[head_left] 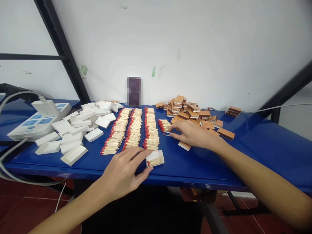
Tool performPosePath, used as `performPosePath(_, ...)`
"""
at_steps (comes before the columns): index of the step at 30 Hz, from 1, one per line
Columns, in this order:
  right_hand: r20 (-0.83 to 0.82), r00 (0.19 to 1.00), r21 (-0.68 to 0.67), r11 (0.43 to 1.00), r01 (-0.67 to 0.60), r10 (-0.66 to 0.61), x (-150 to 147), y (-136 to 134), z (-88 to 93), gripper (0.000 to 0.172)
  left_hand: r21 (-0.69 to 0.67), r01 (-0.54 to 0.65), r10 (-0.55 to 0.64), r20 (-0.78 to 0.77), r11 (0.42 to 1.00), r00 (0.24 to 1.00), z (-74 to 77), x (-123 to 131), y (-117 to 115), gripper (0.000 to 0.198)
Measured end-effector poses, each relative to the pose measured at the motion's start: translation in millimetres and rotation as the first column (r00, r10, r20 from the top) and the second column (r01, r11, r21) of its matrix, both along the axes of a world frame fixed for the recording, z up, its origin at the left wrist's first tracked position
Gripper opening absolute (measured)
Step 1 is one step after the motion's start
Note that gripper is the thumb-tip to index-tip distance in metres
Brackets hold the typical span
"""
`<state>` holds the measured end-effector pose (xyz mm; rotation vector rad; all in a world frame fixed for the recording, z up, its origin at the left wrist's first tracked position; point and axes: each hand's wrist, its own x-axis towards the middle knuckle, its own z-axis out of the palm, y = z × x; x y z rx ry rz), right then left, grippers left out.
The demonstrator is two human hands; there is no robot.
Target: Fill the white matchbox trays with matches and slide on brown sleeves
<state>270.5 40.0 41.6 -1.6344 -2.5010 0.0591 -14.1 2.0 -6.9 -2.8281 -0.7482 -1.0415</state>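
My left hand (129, 167) grips a small white matchbox tray (161, 157) at the table's front edge, thumb at the near side and fingers at the far side. A few red-tipped matches lie inside the tray. Farther back and to the right, my right hand (188, 132) pinches at a loose match (167, 132) beside a short row of matches (164, 124); exactly how many matches sit between the fingertips is hard to see. Three long rows of matches, one of them the right-hand row (151, 130), run toward the wall between my hands.
White empty trays (80, 123) are heaped at the left, beside a power strip (36, 122) with a plugged-in charger and cables. Brown matchbox sleeves (192, 113) are piled at the back right. A blurred dark rectangular object (134, 91) leans on the wall.
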Motion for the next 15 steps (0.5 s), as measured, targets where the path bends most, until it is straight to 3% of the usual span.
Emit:
performPosePath(10,-0.056,0.998,-0.071,0.997,-0.034,0.030,4.8,-1.2,-1.9,0.021,-0.012,0.000,0.000,0.000,1.000,1.000,-1.1,0.1,0.7,0.035)
performPosePath(13,-0.127,0.985,0.013,0.993,-0.119,0.120,-8.8,-18.8,7.4,0.022,-0.016,-0.002,0.002,0.006,1.000,1.000,-1.3,0.2,1.1,0.036)
performPosePath(15,-0.186,0.948,0.049,0.966,-0.253,0.258,-22.3,-32.4,11.1,0.021,-0.028,-0.002,0.002,0.004,1.000,1.000,-1.0,0.3,1.2,0.036)
